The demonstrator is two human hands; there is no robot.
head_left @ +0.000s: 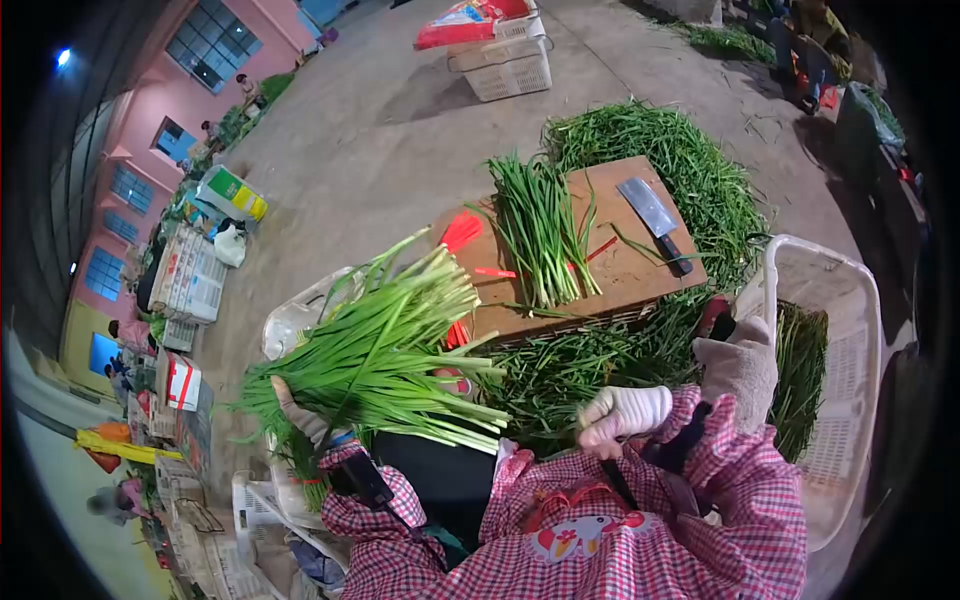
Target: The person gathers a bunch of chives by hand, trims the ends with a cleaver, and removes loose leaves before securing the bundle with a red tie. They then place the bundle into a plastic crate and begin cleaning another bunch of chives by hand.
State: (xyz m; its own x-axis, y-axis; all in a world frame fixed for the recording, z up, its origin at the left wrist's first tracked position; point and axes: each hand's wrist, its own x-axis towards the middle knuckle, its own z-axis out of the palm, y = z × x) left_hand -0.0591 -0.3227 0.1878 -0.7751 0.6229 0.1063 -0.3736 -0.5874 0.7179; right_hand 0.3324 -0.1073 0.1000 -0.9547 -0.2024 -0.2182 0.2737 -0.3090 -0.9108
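Concrete yard floor (380,130) spreads around us, with white crates (505,60) at its far end and pink buildings off to the left. Our left hand (300,415), gloved, is closed around the root end of a thick bundle of green onions (385,350), which fans up and to the right from that grip, its pale stalks pointing toward the wooden board (625,270). Our right hand (620,415), also gloved, is curled in a loose fist close to our checked apron (640,530); we cannot tell whether it holds anything. Just beyond the right hand lies a heap of loose greens (570,370) on the ground, running under and around the board. On the board, further out from both hands, rests a smaller bunch of onions (540,230), with red ties (460,232) to its left and a cleaver (655,222) to its right, well apart from our fingers. To the right of the right hand stands a white plastic basket (850,330) with more greens inside.
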